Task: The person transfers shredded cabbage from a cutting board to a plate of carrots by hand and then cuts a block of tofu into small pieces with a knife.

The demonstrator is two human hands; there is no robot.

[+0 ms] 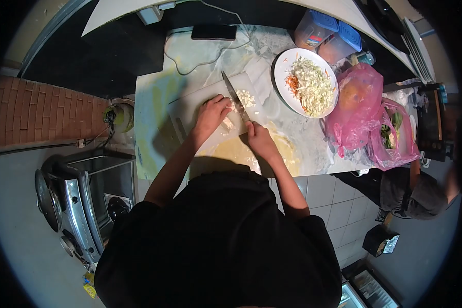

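Observation:
My right hand (262, 141) is wrapped round the handle of a kitchen knife (234, 94), whose long blade points away and to the left. The blade crosses a white cutting board (190, 102). Left of it, the curled fingers of my left hand (213, 114) press on a pale piece of food that they mostly hide; its kind I cannot make out. Small white chopped bits (246, 98) lie on the board to the right of the blade. Longer pale pieces (227, 124) lie nearer me, beside my left hand.
To the right stand a white plate (283, 95) of shredded cabbage and carrot, pink plastic bags (355, 105) and blue-lidded containers (321, 32). A phone (213, 33) and a cable (182, 73) lie at the back. Another person (416, 192) is at the right; a metal stove (79, 210) stands left.

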